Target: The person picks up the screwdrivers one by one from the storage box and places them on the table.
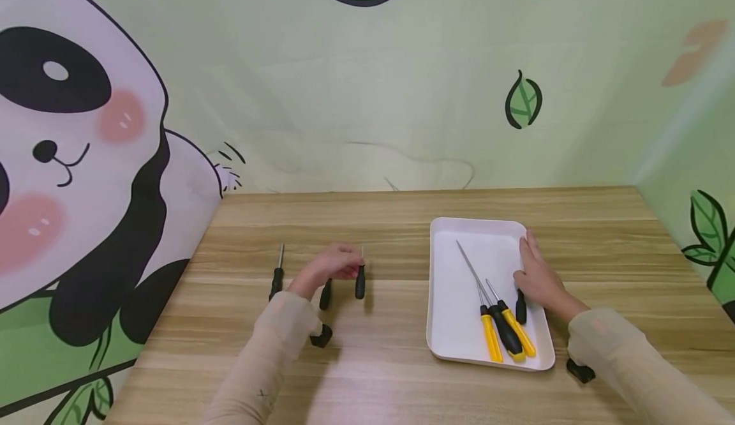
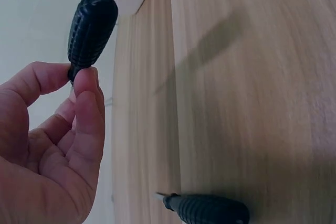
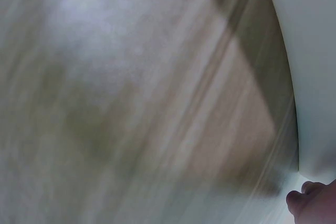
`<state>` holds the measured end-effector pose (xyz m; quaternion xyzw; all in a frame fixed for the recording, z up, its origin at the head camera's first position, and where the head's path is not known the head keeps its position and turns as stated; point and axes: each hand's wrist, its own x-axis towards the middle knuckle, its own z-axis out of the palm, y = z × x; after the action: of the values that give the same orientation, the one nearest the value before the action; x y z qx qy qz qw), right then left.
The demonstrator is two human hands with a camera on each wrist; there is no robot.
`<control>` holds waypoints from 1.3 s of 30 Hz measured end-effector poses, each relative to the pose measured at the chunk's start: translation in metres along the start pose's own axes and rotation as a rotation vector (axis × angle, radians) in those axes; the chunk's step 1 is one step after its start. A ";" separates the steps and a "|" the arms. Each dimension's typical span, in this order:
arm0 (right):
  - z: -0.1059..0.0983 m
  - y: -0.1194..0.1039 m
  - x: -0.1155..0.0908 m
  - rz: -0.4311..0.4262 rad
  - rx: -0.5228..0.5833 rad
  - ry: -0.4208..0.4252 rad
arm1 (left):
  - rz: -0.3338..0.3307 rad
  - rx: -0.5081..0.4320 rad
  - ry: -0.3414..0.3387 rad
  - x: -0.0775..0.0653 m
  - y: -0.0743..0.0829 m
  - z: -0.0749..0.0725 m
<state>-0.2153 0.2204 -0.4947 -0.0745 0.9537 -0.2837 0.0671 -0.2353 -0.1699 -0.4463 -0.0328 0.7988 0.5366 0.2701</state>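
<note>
My left hand (image 1: 335,263) pinches a small black-handled screwdriver (image 1: 360,283) between thumb and fingers, just below its grip. In the left wrist view its ribbed handle (image 2: 90,32) points up, held above the table. Close to that hand lies another black screwdriver (image 1: 325,295), partly hidden. Farther left is a third black screwdriver (image 1: 278,278), its shaft pointing away. On the right, my right hand (image 1: 538,277) holds the side of the white tray (image 1: 453,342), thumb over the rim; in the right wrist view only some fingertips (image 3: 307,198) show beside the tray's outer wall.
Inside the tray lie yellow-handled screwdrivers (image 1: 490,335), a larger black-and-yellow one (image 1: 506,334) and a small black one (image 1: 520,308). The wood-grain table (image 1: 390,329) meets a printed wall (image 1: 402,93) at the back.
</note>
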 end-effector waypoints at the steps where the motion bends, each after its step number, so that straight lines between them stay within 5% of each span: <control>1: 0.000 0.000 0.000 0.000 0.000 0.000 | -0.003 0.006 0.003 0.000 -0.001 0.000; 14: 0.000 0.001 0.000 -0.005 -0.009 -0.003 | -0.003 0.047 0.029 0.005 -0.018 -0.007; 39: 0.000 0.001 0.000 -0.004 -0.008 -0.005 | -0.089 0.138 0.135 0.012 -0.022 -0.003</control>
<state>-0.2150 0.2209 -0.4949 -0.0775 0.9545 -0.2798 0.0684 -0.2386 -0.1790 -0.4696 -0.0857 0.8479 0.4645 0.2407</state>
